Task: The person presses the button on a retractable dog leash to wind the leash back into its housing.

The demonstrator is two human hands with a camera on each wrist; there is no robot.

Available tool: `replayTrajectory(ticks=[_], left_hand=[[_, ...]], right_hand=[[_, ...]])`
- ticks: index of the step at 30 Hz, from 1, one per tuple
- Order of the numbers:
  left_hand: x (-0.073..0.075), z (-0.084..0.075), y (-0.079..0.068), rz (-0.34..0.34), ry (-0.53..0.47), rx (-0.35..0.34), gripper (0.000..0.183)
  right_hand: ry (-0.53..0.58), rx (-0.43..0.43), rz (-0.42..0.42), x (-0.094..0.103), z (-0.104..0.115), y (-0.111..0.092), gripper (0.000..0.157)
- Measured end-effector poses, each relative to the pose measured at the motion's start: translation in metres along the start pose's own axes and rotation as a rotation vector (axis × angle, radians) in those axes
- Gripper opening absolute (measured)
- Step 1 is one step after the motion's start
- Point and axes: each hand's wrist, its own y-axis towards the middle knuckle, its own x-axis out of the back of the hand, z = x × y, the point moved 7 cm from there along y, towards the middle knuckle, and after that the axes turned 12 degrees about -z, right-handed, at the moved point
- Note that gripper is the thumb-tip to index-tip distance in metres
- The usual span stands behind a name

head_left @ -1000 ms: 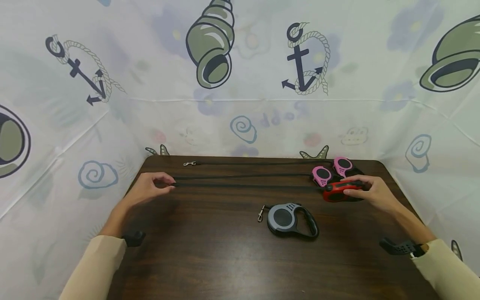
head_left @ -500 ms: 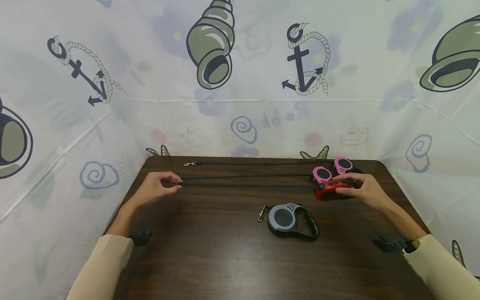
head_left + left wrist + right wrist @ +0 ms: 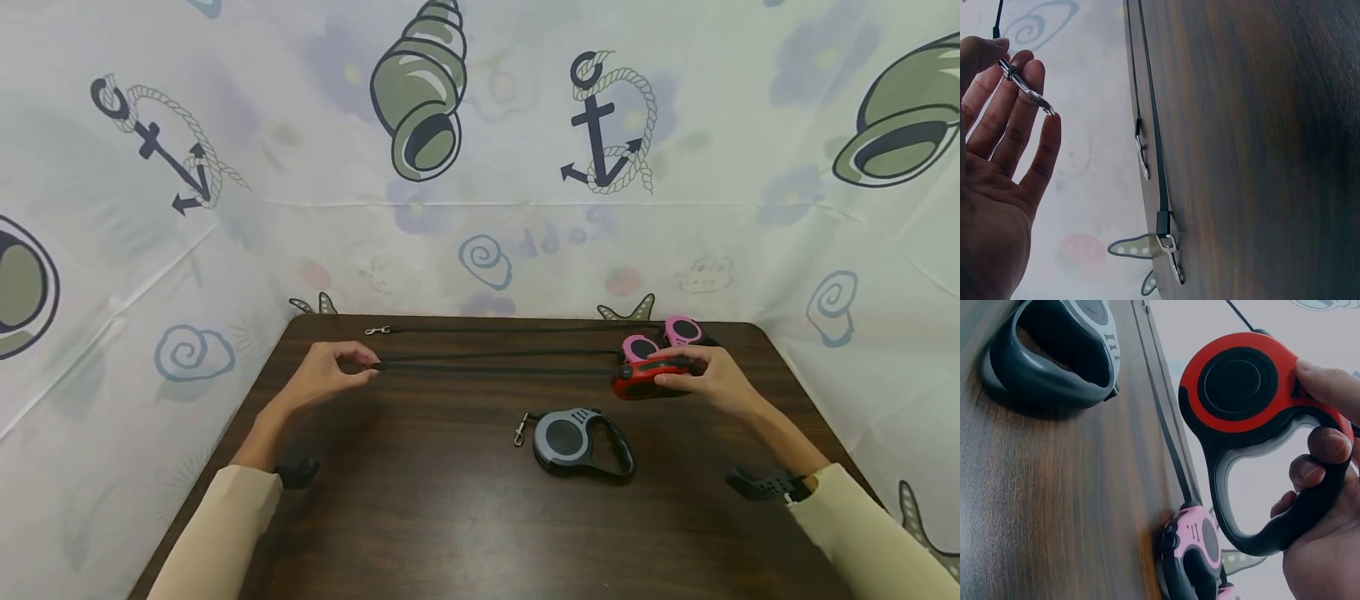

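Observation:
My right hand (image 3: 708,380) grips the black handle of a red retractable dog leash (image 3: 1238,381), fingers through its loop and thumb on the red casing. In the left wrist view, my left hand (image 3: 1007,147) pinches that leash's metal snap hook (image 3: 1027,89) between thumb and fingers. The black strap (image 3: 495,369) stretches almost straight from one hand to the other, above the table. Behind the red leash, two pink leashes (image 3: 640,347) lie on the table. Their straps run leftward, ending in snap hooks (image 3: 1172,256).
A grey retractable leash (image 3: 566,437) lies nearer me on the brown wooden table (image 3: 420,517), its small snap hook (image 3: 520,431) to the left. A white printed cloth (image 3: 525,150) hangs behind and beside the table.
Both hands have moved toward each other, the left one rightward and the right one leftward with the red leash. The strap between them has grown shorter. The leashes on the table have not moved.

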Motion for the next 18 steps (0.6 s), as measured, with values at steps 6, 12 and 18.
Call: replayTrajectory(ticks=[6,12,18], left_hand=[[-0.005,-0.005,0.001,-0.015,-0.003,0.001,0.015],[-0.013,-0.009,0.003,-0.012,-0.037,-0.016,0.016],[-0.020,-0.013,0.005,-0.012,-0.075,-0.022,0.015]], right_hand=[[0.004,0.007,0.001,-0.005,0.003,0.002,0.034],[0.024,0.012,0.010,-0.011,0.002,0.003,0.034],[0.053,0.007,0.018,-0.019,0.001,0.006,0.033]])
